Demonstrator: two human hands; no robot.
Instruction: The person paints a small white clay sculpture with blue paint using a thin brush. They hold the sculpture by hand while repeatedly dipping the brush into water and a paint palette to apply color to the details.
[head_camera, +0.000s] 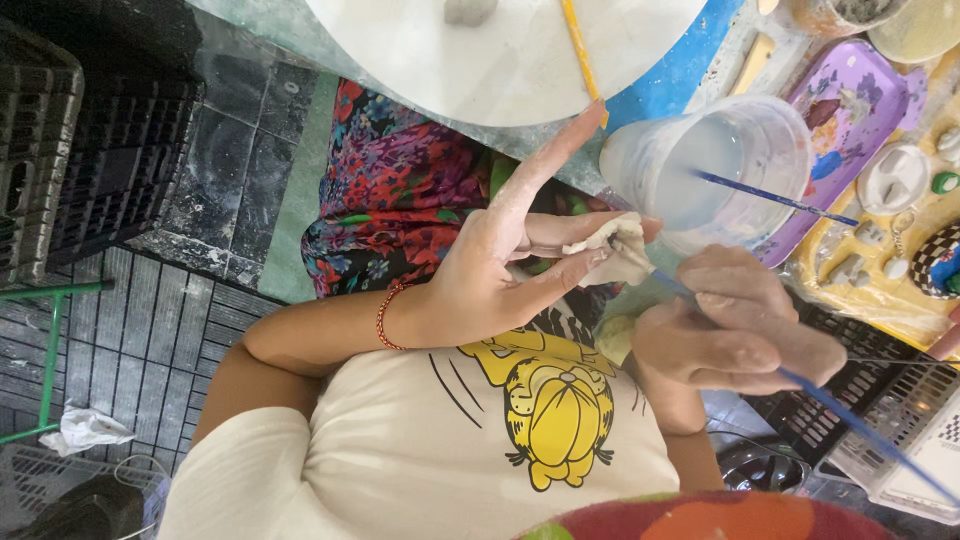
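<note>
Two hands at work: left hand (490, 275) pinched the pale clay piece (612, 248) steady at fingertips, right hand (735, 335) closed on a blue brush (850, 420), tip touching the clay; water cup (720, 170) just beyond.

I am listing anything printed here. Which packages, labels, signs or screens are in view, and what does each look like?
Shirt print: on the person's chest, a yellow cartoon figure with black outlines on cream cloth.
Card: bottom right corner, white with a small black checkered square.
No packages, signs or screens show.
</note>
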